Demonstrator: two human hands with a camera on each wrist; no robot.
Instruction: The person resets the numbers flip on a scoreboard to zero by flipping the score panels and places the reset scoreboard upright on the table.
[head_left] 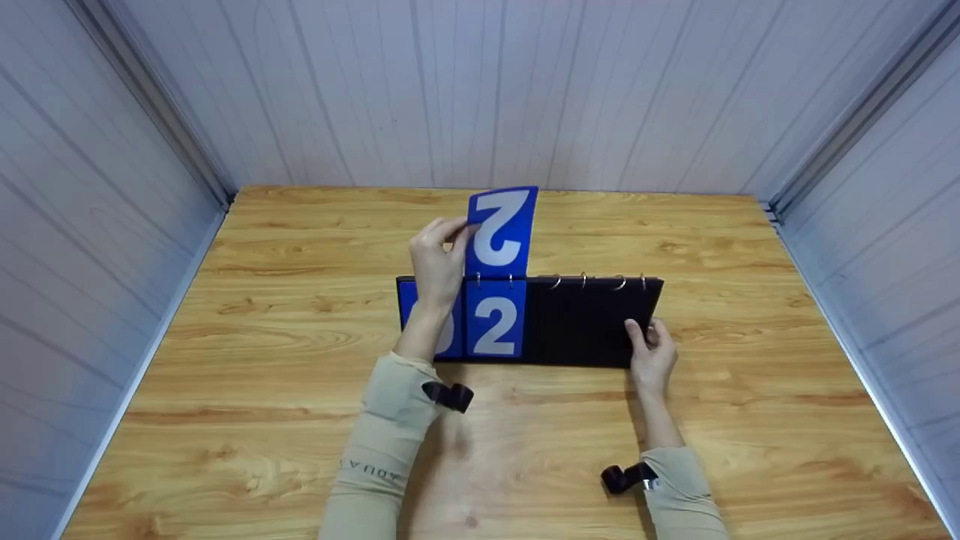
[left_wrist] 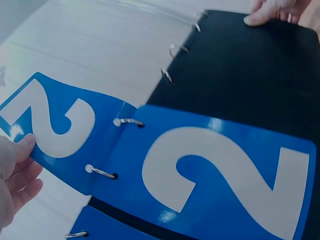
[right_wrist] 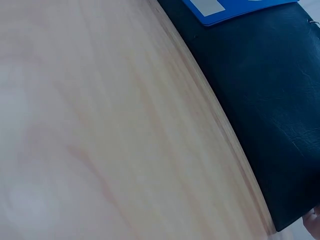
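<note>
A black flip scoreboard with metal rings along its top edge stands on the table. My left hand pinches the left edge of a blue number card, turned up above the rings; its white figure reads as an upside-down 2. Below it, another blue card with a white 2 lies against the board. Partly hidden behind my left wrist is a further blue card. My right hand grips the board's lower right edge, thumb on the front; only a bit of that hand shows in the right wrist view.
The wooden table spreads around the board. Pale panelled walls enclose it at the back and both sides. Bare rings run along the board's right half. Small black cameras sit at both sleeves.
</note>
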